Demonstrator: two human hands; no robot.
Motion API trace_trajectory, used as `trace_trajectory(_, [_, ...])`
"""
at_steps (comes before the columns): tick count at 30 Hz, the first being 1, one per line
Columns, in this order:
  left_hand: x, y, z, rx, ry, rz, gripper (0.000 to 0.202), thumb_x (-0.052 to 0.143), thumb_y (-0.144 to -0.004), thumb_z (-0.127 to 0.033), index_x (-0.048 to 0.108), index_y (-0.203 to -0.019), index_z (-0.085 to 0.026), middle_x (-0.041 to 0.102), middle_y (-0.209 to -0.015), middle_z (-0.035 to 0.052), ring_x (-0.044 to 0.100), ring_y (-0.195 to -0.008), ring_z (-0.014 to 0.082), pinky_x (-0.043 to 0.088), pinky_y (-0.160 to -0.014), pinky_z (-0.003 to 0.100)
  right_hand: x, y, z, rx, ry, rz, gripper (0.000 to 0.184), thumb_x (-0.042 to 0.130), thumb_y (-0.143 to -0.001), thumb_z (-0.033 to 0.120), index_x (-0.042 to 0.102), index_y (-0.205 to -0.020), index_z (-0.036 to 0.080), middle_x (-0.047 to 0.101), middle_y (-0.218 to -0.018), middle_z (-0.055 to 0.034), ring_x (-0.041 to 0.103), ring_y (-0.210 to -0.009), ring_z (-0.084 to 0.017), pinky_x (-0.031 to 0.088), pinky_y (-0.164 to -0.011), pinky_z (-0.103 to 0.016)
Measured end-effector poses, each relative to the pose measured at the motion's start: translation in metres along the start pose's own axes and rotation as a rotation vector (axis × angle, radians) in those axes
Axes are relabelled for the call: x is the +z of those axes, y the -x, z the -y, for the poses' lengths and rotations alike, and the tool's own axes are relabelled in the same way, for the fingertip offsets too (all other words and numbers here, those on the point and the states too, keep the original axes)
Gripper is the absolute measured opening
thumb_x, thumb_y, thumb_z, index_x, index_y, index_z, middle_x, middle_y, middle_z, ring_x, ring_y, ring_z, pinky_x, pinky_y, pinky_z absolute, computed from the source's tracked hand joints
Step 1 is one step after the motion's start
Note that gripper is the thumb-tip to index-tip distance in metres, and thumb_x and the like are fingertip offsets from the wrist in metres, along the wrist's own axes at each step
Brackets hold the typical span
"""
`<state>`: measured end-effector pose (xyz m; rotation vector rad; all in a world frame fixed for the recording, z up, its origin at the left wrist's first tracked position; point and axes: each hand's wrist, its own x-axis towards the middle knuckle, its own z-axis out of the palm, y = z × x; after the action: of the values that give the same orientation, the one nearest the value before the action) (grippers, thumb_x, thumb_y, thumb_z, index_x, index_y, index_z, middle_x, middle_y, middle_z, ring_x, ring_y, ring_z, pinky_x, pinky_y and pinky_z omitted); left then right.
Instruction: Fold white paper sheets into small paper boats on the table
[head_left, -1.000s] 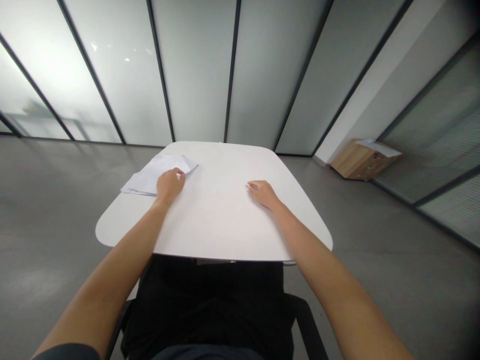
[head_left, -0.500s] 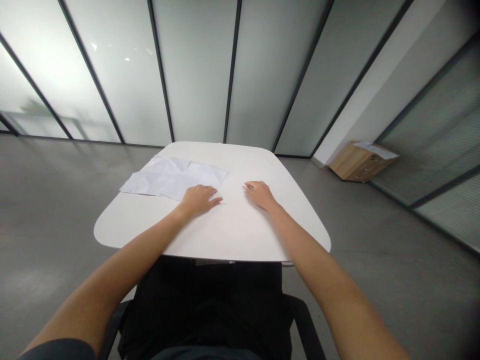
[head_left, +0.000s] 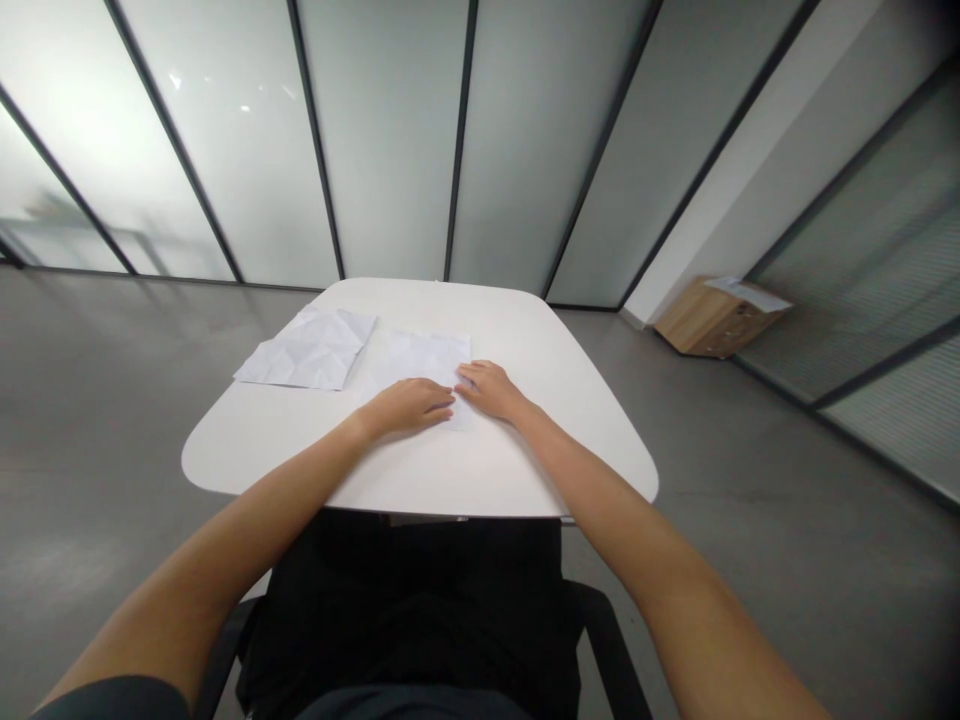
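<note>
A white sheet of paper (head_left: 427,350) lies on the middle of the white table (head_left: 510,470), partly covered by my hands. My left hand (head_left: 412,405) rests flat over its near part, fingers stretched toward the right. From the other side my right hand (head_left: 489,388) lies on the sheet's right edge, its fingers extended and pointing left. The fingertips of both hands are close together. To the left, creased white paper (head_left: 311,348) lies near the table's left edge, apart from the sheet. Whether that is one sheet or several I cannot tell.
Black chair armrests (head_left: 600,625) flank my lap below the table's near edge. A wooden cabinet (head_left: 716,318) with papers on top stands on the floor at the right. Frosted glass panels (head_left: 390,140) rise behind the table.
A sheet now lies separately in the middle, to the right of the creased paper. My right hand has moved left onto it, and my left hand has shifted slightly right.
</note>
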<state>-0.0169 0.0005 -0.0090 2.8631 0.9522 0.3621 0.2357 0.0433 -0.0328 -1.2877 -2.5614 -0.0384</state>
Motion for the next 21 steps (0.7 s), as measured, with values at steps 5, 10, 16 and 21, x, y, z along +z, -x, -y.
trace_trajectory(5, [-0.004,0.005,0.025,-0.077,0.006,-0.003,0.05,0.044,-0.108,-0.057,0.072,-0.138,-0.028,0.068,-0.149,0.0067,0.064,-0.136,0.0276,0.045,-0.119,0.042,0.001,0.004,-0.006,0.03,-0.006,0.01,0.045,0.055,-0.106,0.045,0.069,-0.143,0.024,0.063,-0.154,-0.0072,0.055,-0.144,-0.029,0.036,-0.126,-0.043])
trace_trajectory(10, [-0.004,0.018,0.063,-0.197,-0.032,0.012,0.055,0.041,-0.108,-0.057,0.068,-0.143,-0.025,0.062,-0.155,0.0075,0.056,-0.146,0.0276,0.036,-0.127,0.042,-0.001,0.01,-0.014,0.086,-0.007,0.035,0.049,0.058,-0.104,0.047,0.066,-0.148,0.027,0.061,-0.157,-0.0032,0.052,-0.148,-0.03,0.036,-0.127,-0.045])
trace_trajectory(16, [-0.014,0.035,0.085,-0.282,0.047,0.029,0.051,0.052,-0.101,-0.054,0.069,-0.141,-0.027,0.064,-0.154,0.0033,0.059,-0.144,0.0249,0.039,-0.125,0.036,-0.006,0.014,-0.023,0.132,-0.038,0.066,0.051,0.062,-0.102,0.048,0.067,-0.148,0.027,0.061,-0.157,0.0,0.053,-0.148,-0.032,0.037,-0.127,-0.045])
trace_trajectory(21, [-0.023,0.044,0.088,-0.374,0.094,0.013,0.046,0.061,-0.096,-0.054,0.074,-0.133,-0.03,0.068,-0.149,0.0005,0.063,-0.139,0.0247,0.041,-0.123,0.035,-0.009,0.016,-0.027,0.135,-0.082,0.071,0.05,0.065,-0.1,0.047,0.067,-0.147,0.03,0.062,-0.156,-0.0008,0.052,-0.149,-0.032,0.038,-0.127,-0.047])
